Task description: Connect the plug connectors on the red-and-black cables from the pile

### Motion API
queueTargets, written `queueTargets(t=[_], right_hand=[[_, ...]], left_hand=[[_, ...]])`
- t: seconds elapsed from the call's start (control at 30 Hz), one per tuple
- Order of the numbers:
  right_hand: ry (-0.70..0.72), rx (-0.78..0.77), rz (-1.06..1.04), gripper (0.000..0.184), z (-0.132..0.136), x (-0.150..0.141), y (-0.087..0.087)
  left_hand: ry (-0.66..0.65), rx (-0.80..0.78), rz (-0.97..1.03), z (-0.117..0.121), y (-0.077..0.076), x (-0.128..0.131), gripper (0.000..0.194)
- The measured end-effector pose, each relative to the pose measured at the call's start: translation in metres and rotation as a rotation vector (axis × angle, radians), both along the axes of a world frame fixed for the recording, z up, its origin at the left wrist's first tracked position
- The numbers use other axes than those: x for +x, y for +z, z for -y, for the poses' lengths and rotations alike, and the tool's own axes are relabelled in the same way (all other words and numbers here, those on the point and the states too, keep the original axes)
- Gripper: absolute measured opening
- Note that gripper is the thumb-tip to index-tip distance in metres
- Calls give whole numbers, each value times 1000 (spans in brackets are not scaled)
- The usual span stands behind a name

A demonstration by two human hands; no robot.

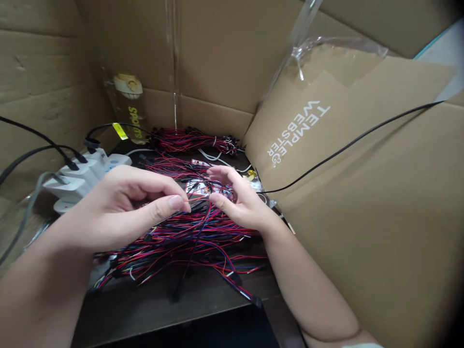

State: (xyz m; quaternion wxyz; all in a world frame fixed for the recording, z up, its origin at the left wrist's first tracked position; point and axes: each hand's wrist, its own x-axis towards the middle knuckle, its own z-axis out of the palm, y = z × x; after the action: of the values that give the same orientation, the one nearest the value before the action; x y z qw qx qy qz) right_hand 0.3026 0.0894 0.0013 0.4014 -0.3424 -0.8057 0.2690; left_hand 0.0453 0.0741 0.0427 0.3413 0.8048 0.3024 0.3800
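My left hand (145, 198) is closed in a pinch, thumb against fingertips, on a thin red wire (197, 199). That wire runs toward my right hand (237, 198), whose thumb and fingers are curved and apart. Wires pass close by the right thumb tip; whether it touches them I cannot tell. A dark cable (195, 249) trails from there down toward the table edge. Under both hands spreads a large heap of red, blue and black wires (174, 237), some ending in black connectors (256, 302). Behind the fingers lies a partly hidden printed packet (192, 187).
A white power strip with several plugs (78, 176) stands at the left, beneath a clear bottle with a pale lid (128, 84). Another wire bundle (192, 140) lies at the back. Cardboard walls (213, 53) surround the dark table (145, 311); a black cable (333, 154) crosses the right one.
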Motion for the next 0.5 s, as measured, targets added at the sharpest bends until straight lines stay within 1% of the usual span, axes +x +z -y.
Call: queueTargets(t=[0.07,0.13,0.2,0.33,0.43,0.5], right_hand=[[89,-206,-69,43,1,-2,0],[164,-297,-136,34,2,-5,1],[190,-332,-192,30,4,-6,4],[186,-388,-248,25,5,-4,7],[201,-369,-231,21,6,0,8],[208,-324,-186,18,6,3,10]], left_hand=[[-11,-12,63,-1,0,-3,11],[-26,-31,89,-2,-2,-7,11],[-9,-55,135,-3,-4,-12,12],[89,-128,252,-2,-8,-18,17],[162,-179,222,-1,-7,-18,21],[195,-168,172,-4,-4,-18,23]])
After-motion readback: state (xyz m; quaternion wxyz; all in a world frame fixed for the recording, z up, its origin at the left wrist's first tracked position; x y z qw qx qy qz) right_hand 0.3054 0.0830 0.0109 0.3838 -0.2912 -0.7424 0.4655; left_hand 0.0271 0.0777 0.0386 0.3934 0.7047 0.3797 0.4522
